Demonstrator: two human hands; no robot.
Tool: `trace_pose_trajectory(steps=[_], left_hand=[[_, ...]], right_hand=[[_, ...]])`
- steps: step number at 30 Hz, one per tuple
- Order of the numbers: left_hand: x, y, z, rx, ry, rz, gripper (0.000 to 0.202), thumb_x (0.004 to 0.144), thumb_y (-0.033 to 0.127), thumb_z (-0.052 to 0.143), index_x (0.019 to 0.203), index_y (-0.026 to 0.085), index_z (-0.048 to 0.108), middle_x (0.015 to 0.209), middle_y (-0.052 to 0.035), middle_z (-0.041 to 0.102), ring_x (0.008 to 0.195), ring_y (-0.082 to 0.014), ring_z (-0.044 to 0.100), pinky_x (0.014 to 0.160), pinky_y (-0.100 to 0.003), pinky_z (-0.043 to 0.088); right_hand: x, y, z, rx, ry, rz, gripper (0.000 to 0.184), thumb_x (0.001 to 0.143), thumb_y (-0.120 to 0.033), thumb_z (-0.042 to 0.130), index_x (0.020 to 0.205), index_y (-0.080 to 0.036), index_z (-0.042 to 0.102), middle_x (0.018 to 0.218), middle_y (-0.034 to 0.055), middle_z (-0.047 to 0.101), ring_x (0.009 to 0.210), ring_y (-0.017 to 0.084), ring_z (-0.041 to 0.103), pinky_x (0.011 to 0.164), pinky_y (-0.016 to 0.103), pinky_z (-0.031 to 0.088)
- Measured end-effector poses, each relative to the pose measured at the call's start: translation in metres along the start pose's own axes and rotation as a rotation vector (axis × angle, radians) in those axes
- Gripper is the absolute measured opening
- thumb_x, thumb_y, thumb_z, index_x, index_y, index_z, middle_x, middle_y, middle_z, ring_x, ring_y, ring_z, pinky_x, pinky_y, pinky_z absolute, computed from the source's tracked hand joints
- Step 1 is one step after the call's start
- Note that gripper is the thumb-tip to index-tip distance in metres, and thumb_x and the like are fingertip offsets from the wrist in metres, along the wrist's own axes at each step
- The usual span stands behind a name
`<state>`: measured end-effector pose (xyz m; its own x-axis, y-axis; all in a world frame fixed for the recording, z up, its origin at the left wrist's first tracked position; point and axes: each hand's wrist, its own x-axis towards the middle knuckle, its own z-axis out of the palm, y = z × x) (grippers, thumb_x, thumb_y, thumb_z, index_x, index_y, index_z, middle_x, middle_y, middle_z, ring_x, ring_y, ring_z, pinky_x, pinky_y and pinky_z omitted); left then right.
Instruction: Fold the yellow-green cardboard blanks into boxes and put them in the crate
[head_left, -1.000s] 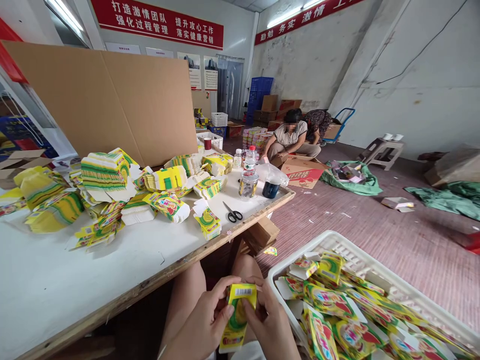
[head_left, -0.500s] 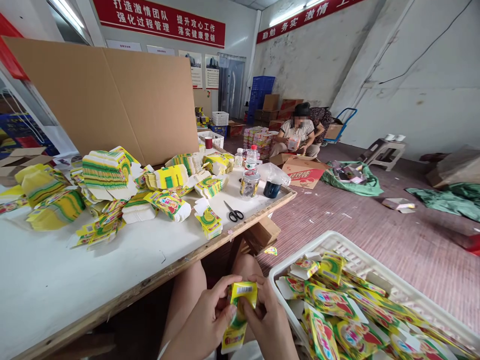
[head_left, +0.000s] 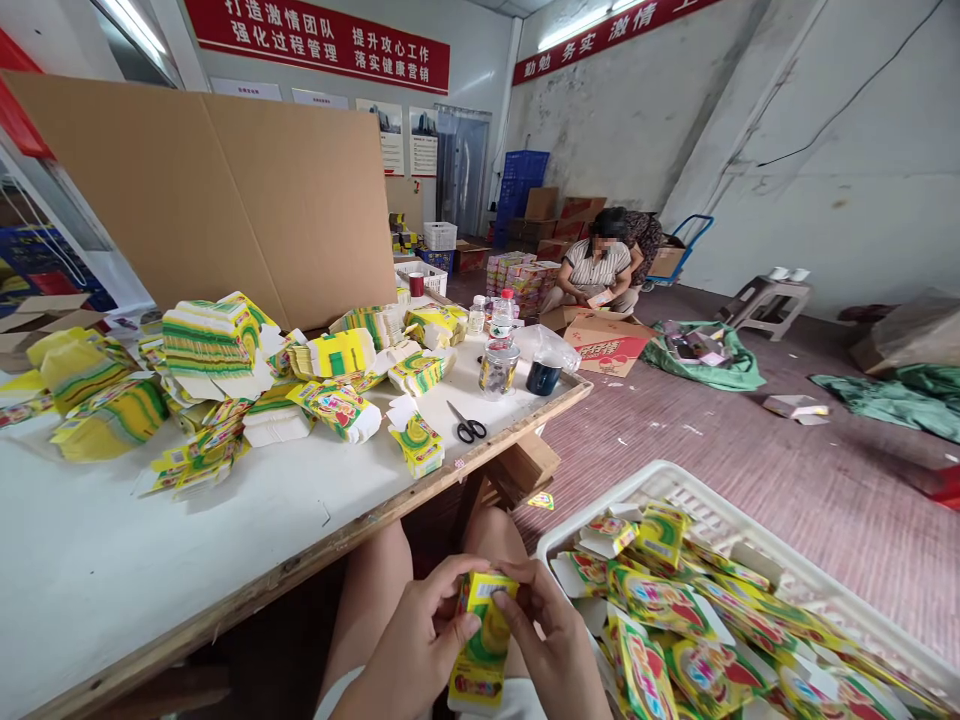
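Observation:
Both my hands hold one small yellow and green carton (head_left: 481,640) over my lap at the bottom middle. My left hand (head_left: 416,645) grips its left side, thumb on the front face. The fingers of my right hand (head_left: 551,645) curl over the carton's top flap and right edge. Just to the right stands a white plastic crate (head_left: 757,545) with several folded cartons of the same print. Stacks of flat carton blanks (head_left: 214,340) lie on the white table (head_left: 112,570) to my left.
Scissors (head_left: 469,428), bottles (head_left: 499,365) and a dark cup sit near the table's far corner. A large cardboard sheet (head_left: 225,190) stands behind the table. A person (head_left: 596,265) crouches by an open cardboard box (head_left: 607,340) across the room. Green cloths lie on the floor.
The carton has tilted and dropped slightly in my hands, and my right fingers have moved over its top end. The person across the room has shifted position.

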<state>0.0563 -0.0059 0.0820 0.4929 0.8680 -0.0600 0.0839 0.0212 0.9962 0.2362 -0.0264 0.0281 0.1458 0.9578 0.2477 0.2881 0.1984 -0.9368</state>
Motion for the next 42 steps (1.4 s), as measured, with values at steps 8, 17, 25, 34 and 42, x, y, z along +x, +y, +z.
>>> trace_pose_trajectory(steps=[8, 17, 25, 34, 42], left_hand=[[0.019, -0.017, -0.002, 0.265, 0.161, 0.205, 0.045, 0.096, 0.022, 0.050, 0.141, 0.024, 0.051, 0.142, -0.0118, 0.062, 0.128, -0.0256, 0.061, 0.108, -0.040, 0.050], [0.081, -0.084, -0.072, 0.857, 0.472, 0.317, 0.053, 0.091, 0.019, 0.059, 0.143, 0.022, 0.047, 0.149, -0.0171, 0.053, 0.140, -0.0361, 0.047, 0.113, -0.061, 0.041], [0.089, -0.078, -0.073, 0.895, 0.562, 0.365, 0.063, 0.092, 0.029, 0.061, 0.149, 0.018, 0.036, 0.153, -0.0199, 0.045, 0.146, -0.0333, 0.039, 0.116, -0.056, 0.039], [0.112, -0.085, -0.084, 0.850, 0.597, 0.402, 0.034, 0.099, 0.024, 0.041, 0.117, 0.022, 0.070, 0.121, -0.0112, 0.075, 0.118, -0.0292, 0.068, 0.101, -0.051, 0.056], [0.014, -0.053, -0.016, 0.783, 0.257, 0.734, 0.043, 0.095, 0.009, 0.050, 0.134, 0.022, 0.061, 0.129, -0.0095, 0.072, 0.126, -0.0249, 0.064, 0.105, -0.036, 0.056]], right_hand=[[0.004, -0.014, -0.032, -0.492, 0.353, -0.158, 0.024, 0.094, -0.040, 0.057, 0.097, -0.021, 0.072, 0.092, 0.0103, 0.064, 0.080, 0.026, 0.060, 0.080, 0.041, 0.050], [0.005, 0.000, -0.058, -0.653, 0.473, -0.263, 0.024, 0.095, -0.040, 0.056, 0.101, -0.022, 0.071, 0.102, 0.0123, 0.065, 0.098, 0.033, 0.061, 0.090, 0.048, 0.042], [0.006, 0.005, -0.030, -0.476, 0.299, -0.172, 0.018, 0.096, -0.036, 0.056, 0.096, -0.025, 0.070, 0.098, 0.0084, 0.069, 0.096, 0.029, 0.063, 0.084, 0.042, 0.043], [-0.002, 0.003, -0.013, -0.282, 0.245, -0.033, 0.026, 0.094, -0.046, 0.058, 0.092, -0.024, 0.072, 0.094, 0.0080, 0.073, 0.089, 0.028, 0.066, 0.081, 0.039, 0.047], [0.007, 0.003, -0.001, 0.362, 0.157, 0.305, 0.050, 0.083, -0.061, 0.068, 0.111, -0.020, 0.075, 0.096, 0.0095, 0.078, 0.076, 0.023, 0.067, 0.066, 0.032, 0.055]])
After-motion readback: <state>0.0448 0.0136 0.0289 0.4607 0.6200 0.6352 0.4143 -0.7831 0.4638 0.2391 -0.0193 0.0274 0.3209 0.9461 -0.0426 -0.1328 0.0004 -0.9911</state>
